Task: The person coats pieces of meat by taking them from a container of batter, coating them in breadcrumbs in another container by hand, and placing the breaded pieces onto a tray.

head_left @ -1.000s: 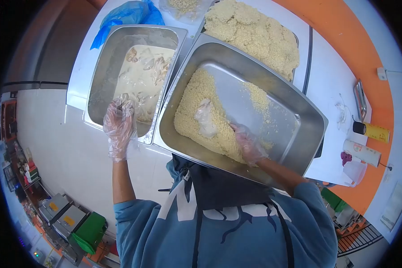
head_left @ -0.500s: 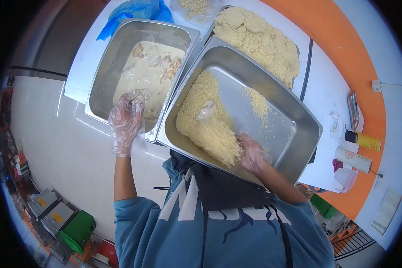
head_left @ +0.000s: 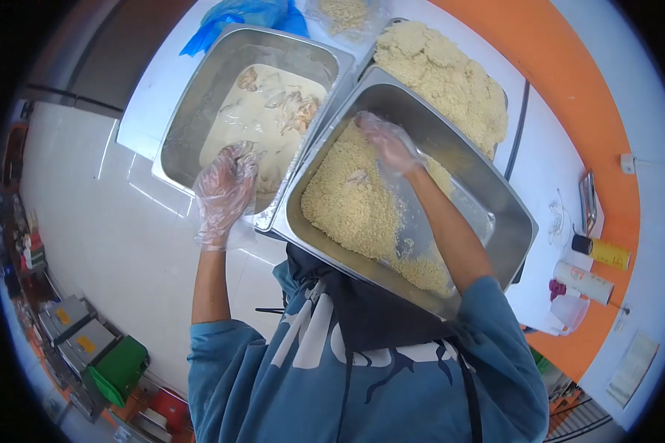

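Note:
My left hand (head_left: 227,190), in a clear plastic glove, is over the near edge of a steel pan (head_left: 181,148). Its fingers are bunched above pale batter (head_left: 236,111) with pieces of what looks like raw meat (head_left: 297,112) in it; whatever they may hold is hidden. In a second steel pan (head_left: 488,184), my gloved right hand (head_left: 390,142) reaches to the far left wall, its fingers stretched out against the pale crumbs (head_left: 351,196). A piece partly buried in crumbs (head_left: 358,177) shows just below that hand.
Behind the crumb pan, a tray heaped with more crumbs (head_left: 443,77) stands on the white table (head_left: 144,111). A blue plastic bag (head_left: 247,16) and a clear bag of crumbs (head_left: 343,15) lie at the back. A yellow can (head_left: 609,253) and a clear cup (head_left: 570,314) are at the right.
My right hand has moved from the near side of the crumb pan to its far left wall. Crumbs that were tumbling now lie heaped. My left hand remains above the batter.

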The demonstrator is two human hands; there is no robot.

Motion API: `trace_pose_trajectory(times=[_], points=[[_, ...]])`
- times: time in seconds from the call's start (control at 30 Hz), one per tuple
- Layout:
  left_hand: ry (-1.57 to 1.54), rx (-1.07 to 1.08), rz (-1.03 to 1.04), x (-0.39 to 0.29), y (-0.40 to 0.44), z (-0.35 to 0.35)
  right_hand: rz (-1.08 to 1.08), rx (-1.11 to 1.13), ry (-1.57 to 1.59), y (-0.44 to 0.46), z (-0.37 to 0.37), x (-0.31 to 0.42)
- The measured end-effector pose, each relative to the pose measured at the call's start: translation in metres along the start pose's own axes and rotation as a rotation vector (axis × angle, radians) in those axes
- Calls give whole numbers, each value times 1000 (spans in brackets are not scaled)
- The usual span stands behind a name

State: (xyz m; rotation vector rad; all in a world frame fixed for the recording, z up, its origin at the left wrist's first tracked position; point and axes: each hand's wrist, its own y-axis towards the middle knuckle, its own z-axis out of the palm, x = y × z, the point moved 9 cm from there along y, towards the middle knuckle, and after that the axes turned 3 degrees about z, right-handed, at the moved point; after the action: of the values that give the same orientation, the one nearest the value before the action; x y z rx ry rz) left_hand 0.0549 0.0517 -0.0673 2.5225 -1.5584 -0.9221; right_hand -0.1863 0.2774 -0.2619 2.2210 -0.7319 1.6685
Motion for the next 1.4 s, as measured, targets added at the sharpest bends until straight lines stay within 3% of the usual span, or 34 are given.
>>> trace_pose_trajectory(times=[0.07, 0.13, 0.2, 0.27, 0.37, 0.47, 0.57, 0.67, 0.77, 0.87, 0.97, 1.03, 1.1, 1.13, 1.2, 1.27, 1.4], points=[[30, 8, -29, 4, -2, -2, 27, 214, 200, 30, 20, -23], [2, 17, -46, -1, -2, -5, -74, 363, 13, 30, 34, 7], [-14, -5, -29, 0, -2, -4, -43, 513, -197, 31, 45, 36], [-27, -9, -16, 0, -3, -3, 127, 670, -409, 25, 71, 54], [-43, -2, -4, 3, -2, -1, 426, 808, -292, 8, 113, 66], [-38, -16, -4, 4, -2, -2, 236, 1013, -560, -6, 150, 118], [-24, -36, -5, -1, -1, -6, 244, 1169, -296, -27, 181, 122], [-64, -36, -11, 2, -1, -4, 397, 1156, -233, -36, 181, 106], [-38, -37, 13, 1, 0, -4, 567, 1076, 74, -43, 168, 99], [-22, -60, 36, 1, -3, -8, 493, 993, 25, -48, 119, 128], [-22, -59, 33, 2, -5, -6, 310, 521, -262, -52, 57, 134], [-19, -53, 40, 3, -5, -5, -110, 303, -319, -89, 57, 94], [-8, 13, -36, 5, 0, -3, -77, 245, -20, -119, 71, 75], [-4, 50, -73, 5, 0, 1, 164, 293, 305, -126, 97, 68], [-37, 58, -41, 6, -1, 5, 283, 341, 118, -127, 118, 73], [-47, 48, -19, 8, -1, 6, 1, 338, -902, -112, 118, 92], [10, 67, -33, 4, -2, 4, 11, 245, -687, -112, 117, 83]])
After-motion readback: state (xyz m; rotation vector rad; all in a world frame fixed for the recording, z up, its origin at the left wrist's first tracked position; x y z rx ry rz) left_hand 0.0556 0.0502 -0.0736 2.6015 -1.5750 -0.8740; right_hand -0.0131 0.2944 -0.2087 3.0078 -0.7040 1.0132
